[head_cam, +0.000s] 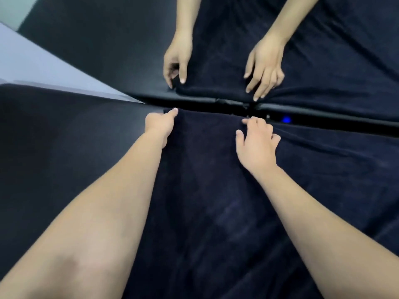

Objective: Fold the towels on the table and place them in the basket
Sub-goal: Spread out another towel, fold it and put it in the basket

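A dark navy towel [216,190] lies spread on the dark table [54,137], running from the near edge to the far edge. My left hand [158,126] is at the towel's far left corner, and its mirror image shows thumb and forefinger pinching that corner. About a hand's width to the right, my right hand [254,147] rests on the towel's far edge with its fingers spread and nearly straight. More towel cloth lies rumpled to the right [334,165]. No basket is in view.
A mirror-like panel [323,50] stands along the table's far edge and reflects both hands and the towel. A black strip [323,121] with a small blue light [286,120] runs along its base. A pale surface [32,65] shows at the left.
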Demonstrator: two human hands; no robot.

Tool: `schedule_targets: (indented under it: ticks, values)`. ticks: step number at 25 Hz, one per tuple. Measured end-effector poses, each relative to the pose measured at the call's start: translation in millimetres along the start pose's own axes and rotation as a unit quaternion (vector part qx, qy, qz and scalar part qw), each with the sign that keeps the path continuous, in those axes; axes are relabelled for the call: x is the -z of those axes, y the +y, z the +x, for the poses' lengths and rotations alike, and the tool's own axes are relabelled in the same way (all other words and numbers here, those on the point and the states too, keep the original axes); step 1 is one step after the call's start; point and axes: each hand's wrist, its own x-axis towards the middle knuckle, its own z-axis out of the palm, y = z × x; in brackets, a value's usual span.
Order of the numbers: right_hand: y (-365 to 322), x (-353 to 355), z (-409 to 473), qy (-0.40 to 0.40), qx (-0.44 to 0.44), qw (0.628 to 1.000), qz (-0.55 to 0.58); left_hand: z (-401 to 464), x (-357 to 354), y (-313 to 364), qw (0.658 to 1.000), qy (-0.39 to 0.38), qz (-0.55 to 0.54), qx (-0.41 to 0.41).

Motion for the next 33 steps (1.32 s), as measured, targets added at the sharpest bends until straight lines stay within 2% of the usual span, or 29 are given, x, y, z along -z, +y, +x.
schedule_targets:
  ticks: [1,3,6,8,10,11,12,13,15,16,17,20,22,24,26,27,29,31,33]
  values:
    - [1,-1,-2,-0.003,0.005,1.0,-0.007,4,-4,5,1.0,-0.027,-0.003,0.0]
    - [1,-3,-7,0.0,0.021,1.0,-0.003,14,-9,9,0.997,-0.024,0.039,-0.055]
    - [17,0,-7,0.058,0.002,0.998,0.021,38,7,3,0.987,0.087,0.044,-0.131]
    - [43,8,-4,0.095,-0.036,0.994,0.033,53,24,-1,0.978,0.159,0.048,-0.122]
    - [71,15,-1,0.104,-0.067,0.992,0.035,48,26,-1,0.962,0.22,0.126,-0.105]
    - [80,18,1,0.103,-0.078,0.991,0.038,35,19,-2,0.944,0.247,0.178,-0.123]
    - [85,21,4,0.104,-0.087,0.99,0.041,18,7,-2,0.92,0.264,0.222,-0.185]
    - [87,23,8,0.104,-0.095,0.989,0.038,-1,-9,-6,0.889,0.255,0.25,-0.286]
    - [90,31,18,0.1,-0.096,0.99,0.015,-36,-51,-18,0.809,0.147,0.29,-0.489]
    - [94,37,23,0.091,-0.096,0.991,0.005,-47,-72,-24,0.778,0.088,0.307,-0.541]
    - [100,43,28,0.076,-0.101,0.992,-0.009,-56,-91,-26,0.764,0.042,0.32,-0.558]
    - [128,57,33,0.035,-0.102,0.983,-0.146,-68,-125,-28,0.775,-0.02,0.365,-0.516]
    - [146,60,31,0.046,-0.1,0.976,-0.189,-70,-129,-40,0.758,-0.019,0.398,-0.516]
    - [157,62,29,0.097,-0.148,0.972,-0.153,-69,-124,-47,0.755,-0.014,0.406,-0.515]
    - [166,65,26,0.17,-0.222,0.957,-0.076,-71,-121,-47,0.771,0.017,0.396,-0.499]
    - [171,68,21,0.198,-0.24,0.949,-0.043,-76,-120,-46,0.774,0.039,0.388,-0.498]
    - [181,70,7,0.223,-0.228,0.948,-0.01,-89,-125,-47,0.755,0.044,0.378,-0.535]
    - [194,69,-9,0.182,-0.201,0.963,0.008,-103,-135,-53,0.73,-0.009,0.416,-0.543]
    - [215,65,-21,0.1,-0.182,0.978,0.008,-105,-140,-56,0.733,-0.036,0.455,-0.504]
